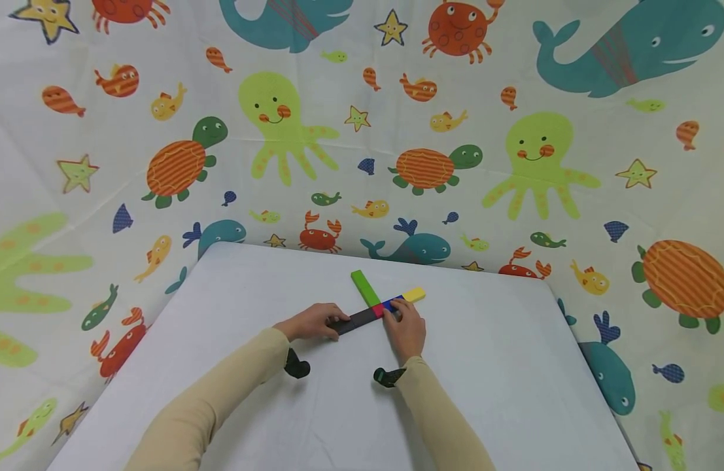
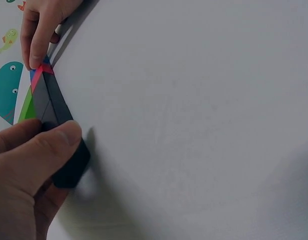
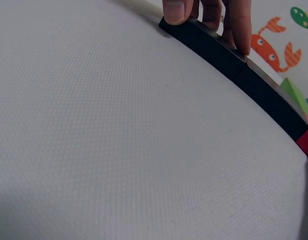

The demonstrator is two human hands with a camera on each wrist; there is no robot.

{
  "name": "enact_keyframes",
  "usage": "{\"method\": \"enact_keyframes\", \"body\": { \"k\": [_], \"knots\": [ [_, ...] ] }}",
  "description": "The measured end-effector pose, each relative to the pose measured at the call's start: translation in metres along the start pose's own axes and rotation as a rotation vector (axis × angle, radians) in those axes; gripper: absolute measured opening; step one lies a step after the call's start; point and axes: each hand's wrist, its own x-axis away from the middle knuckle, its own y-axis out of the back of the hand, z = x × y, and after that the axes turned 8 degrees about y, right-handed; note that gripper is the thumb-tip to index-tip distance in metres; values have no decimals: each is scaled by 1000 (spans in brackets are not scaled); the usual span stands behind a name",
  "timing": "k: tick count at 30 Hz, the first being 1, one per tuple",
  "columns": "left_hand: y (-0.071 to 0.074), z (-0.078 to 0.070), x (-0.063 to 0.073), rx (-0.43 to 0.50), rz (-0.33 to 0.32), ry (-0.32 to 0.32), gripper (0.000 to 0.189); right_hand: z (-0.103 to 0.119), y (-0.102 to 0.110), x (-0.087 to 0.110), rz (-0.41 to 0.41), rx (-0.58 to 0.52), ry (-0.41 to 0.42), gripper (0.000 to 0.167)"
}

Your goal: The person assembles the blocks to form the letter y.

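Observation:
A row of coloured blocks lies on the white table: two dark grey blocks [image 1: 362, 318] at the left, a small red block [image 1: 378, 311], a blue block [image 1: 388, 305] and a yellow block [image 1: 415, 294]. A long green block [image 1: 364, 288] runs off the far side by the red one. My left hand [image 1: 314, 322] pinches the outer dark block between thumb and fingers; in the right wrist view a seam parts the two dark blocks [image 3: 271, 100]. At the blue block, my right hand [image 1: 407, 330] grips with its fingertips, partly covering it.
The white table [image 1: 491, 366] ends at a back edge beyond the blocks. Behind and beside it hangs a cloth [image 1: 350, 137] printed with sea animals. Dark wrist-worn devices [image 1: 297, 365] sit beneath both sleeves.

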Motion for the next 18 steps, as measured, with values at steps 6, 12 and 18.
{"method": "enact_keyframes", "body": {
  "k": [6,12,18],
  "knots": [
    [-1,0,0,1,1,13,43,-1,-1,0,-11,-1,16,38],
    [-1,1,1,8,2,12,44,-1,-2,1,-14,-1,19,38],
    [0,1,1,12,8,35,43,-1,-2,1,-14,-14,16,37]
  ]
}}
